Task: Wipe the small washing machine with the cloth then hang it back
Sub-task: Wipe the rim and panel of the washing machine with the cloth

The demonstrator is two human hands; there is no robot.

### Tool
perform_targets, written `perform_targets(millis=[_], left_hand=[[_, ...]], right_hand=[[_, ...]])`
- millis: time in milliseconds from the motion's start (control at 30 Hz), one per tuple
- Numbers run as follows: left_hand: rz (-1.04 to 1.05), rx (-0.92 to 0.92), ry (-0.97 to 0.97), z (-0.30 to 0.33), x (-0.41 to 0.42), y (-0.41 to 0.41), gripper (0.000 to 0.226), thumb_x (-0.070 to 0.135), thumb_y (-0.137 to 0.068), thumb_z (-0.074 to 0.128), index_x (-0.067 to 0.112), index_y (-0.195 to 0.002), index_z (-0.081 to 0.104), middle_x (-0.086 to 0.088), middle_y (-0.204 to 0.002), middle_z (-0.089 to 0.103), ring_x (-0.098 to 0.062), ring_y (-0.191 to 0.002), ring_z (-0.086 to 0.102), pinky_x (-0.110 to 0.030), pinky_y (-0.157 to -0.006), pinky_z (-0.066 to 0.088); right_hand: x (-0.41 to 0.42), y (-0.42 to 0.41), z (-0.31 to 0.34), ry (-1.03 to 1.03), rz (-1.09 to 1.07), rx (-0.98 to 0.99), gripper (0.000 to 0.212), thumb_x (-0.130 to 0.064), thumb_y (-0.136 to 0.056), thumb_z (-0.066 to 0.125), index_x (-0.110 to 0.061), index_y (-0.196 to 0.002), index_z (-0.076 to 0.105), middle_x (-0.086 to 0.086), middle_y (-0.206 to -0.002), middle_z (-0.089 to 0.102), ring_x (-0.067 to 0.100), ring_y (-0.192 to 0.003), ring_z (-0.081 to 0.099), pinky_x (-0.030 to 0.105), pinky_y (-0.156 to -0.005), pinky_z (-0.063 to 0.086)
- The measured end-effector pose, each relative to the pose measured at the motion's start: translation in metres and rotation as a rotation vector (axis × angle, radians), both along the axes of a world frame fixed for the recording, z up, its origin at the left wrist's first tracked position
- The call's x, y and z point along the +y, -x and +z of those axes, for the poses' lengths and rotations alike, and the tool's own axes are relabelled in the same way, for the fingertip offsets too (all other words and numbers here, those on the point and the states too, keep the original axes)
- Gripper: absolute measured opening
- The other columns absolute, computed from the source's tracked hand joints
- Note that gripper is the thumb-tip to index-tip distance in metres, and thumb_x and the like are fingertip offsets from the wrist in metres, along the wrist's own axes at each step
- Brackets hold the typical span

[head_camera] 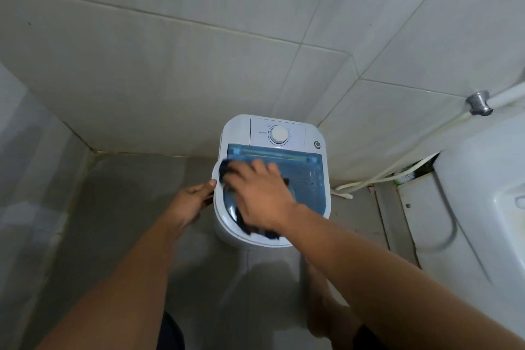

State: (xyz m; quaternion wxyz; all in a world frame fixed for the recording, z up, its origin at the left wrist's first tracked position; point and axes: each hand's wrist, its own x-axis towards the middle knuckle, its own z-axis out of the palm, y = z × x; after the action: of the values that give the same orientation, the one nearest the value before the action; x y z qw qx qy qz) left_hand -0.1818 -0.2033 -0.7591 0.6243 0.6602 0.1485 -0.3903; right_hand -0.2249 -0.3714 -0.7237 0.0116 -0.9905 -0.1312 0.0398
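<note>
Two hands busy: right hand (258, 199) spreads its fingers flat on the soft, floppy cloth (224, 169); left hand (193, 202) steadies the probably light washing machine (311, 133) at 9 o'clock, finger curl unclear.

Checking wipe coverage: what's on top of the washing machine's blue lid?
A dark cloth lies on the blue lid, pressed under the right hand. Hand and cloth cover the lid's near-left part, so its surface there cannot be seen.

This is a home bathroom, close and plain. Pale tiles cover the walls (170, 65) and the floor (127, 207). A white ceramic fixture (468, 193) fills the right side. A metal wall tap (479, 103) meets a thin hose (383, 176) that runs down to the corner, and a small washing machine (238, 131) stands on the floor.
</note>
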Motion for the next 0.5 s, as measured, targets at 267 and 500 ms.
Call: perform_targets(millis=[267, 500], left_hand=[[0.026, 0.049, 0.030, 0.001, 0.002, 0.000, 0.024, 0.044, -0.095, 0.055, 0.026, -0.095, 0.071, 0.015, -0.099, 0.071, 0.000, -0.091, 0.062, -0.045, -0.104, 0.030], [0.070, 0.005, 0.077, 0.013, -0.005, 0.004, 0.026, 0.032, -0.100, 0.052, 0.017, -0.117, 0.063, 0.009, -0.099, 0.066, 0.002, -0.079, 0.058, -0.029, -0.094, 0.038]], right_hand=[[0.001, 0.006, 0.004, 0.122, 0.112, 0.068, 0.055, -0.028, -0.081, 0.063, -0.023, -0.135, 0.056, -0.006, -0.147, 0.046, 0.030, -0.108, 0.047, 0.048, -0.084, 0.039], [0.023, 0.003, 0.004, 0.029, -0.259, 0.010, 0.060, -0.024, -0.083, 0.061, -0.021, -0.142, 0.048, -0.002, -0.155, 0.039, 0.036, -0.119, 0.043, 0.052, -0.092, 0.035]])
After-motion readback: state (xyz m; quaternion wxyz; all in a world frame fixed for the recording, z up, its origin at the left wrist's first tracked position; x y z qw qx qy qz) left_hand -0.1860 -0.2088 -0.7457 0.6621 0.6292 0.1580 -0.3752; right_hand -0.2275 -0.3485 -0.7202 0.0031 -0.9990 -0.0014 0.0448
